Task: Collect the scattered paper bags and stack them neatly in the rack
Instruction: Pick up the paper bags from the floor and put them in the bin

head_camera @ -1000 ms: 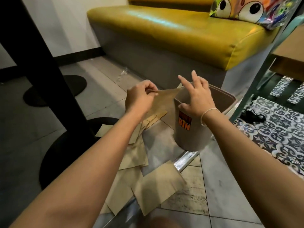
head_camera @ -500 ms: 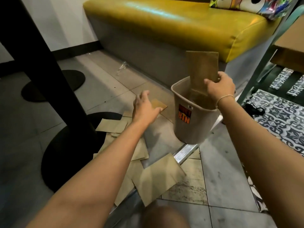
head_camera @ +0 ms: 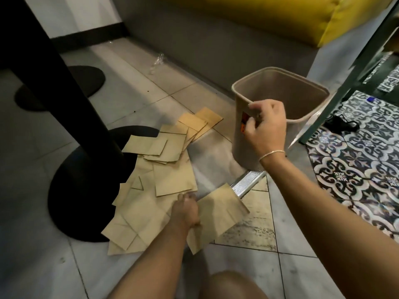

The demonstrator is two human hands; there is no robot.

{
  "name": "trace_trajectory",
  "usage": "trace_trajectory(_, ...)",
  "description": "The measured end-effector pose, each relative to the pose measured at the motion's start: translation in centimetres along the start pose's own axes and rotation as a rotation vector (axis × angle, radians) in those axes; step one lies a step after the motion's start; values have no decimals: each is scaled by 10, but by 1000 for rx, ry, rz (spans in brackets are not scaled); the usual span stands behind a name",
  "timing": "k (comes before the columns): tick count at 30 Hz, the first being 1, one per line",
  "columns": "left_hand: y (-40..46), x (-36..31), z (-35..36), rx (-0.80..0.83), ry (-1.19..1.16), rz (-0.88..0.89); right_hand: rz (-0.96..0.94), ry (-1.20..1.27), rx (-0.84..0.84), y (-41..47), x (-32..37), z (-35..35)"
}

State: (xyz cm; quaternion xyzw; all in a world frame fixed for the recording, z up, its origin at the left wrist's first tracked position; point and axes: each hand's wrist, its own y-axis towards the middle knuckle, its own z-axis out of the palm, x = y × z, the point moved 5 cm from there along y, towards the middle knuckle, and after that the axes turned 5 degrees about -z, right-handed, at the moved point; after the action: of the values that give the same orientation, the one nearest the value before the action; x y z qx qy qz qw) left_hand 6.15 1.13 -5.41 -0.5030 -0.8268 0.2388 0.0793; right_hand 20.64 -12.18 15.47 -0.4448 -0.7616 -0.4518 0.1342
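Several flat brown paper bags (head_camera: 164, 180) lie scattered and overlapping on the tiled floor beside a black table base. My left hand (head_camera: 187, 210) reaches down and grips the edge of the nearest paper bag (head_camera: 218, 214), which lies partly over a metal floor strip. A beige plastic bin (head_camera: 280, 93) with an orange label stands upright to the right. My right hand (head_camera: 266, 126) hovers in front of the bin's near rim with fingers loosely curled and holds nothing. The bin's inside is mostly hidden.
A black table post and round base (head_camera: 86, 180) stand left of the bags. A yellow cushioned bench (head_camera: 280, 18) runs along the back. A green metal leg (head_camera: 345, 83) and patterned tiles (head_camera: 356, 165) lie right. My knee (head_camera: 233, 285) shows at the bottom.
My right hand has let go of the bag it held over the bin and now hangs by the rim. My left hand moved down and back to the nearest bag.
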Motion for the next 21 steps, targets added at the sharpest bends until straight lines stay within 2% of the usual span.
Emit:
trace_trajectory(4,2,1,3,33,18,-48,-44,-47,213,-30,3,34)
trace_trajectory(6,4,2,2,51,-2,-55,-33,-116,407,-44,0,50)
trace_trajectory(10,10,-3,-29,51,-177,35,-87,-319,870,-70,-3,78)
trace_trajectory(13,14,0,-71,43,-423,82,-153,-496,1107,-84,-2,95)
trace_trajectory(15,13,5,-98,3,-546,110,-153,-544,1124,-83,2,99)
trace_trajectory(17,14,15,-116,-85,-602,108,-164,-559,1071,-77,10,98)
trace_trajectory(19,14,31,-124,-212,-655,36,-198,-562,996,-67,18,94)
trace_trajectory(21,18,51,-117,-263,-631,-91,-148,-501,890,-52,26,84)
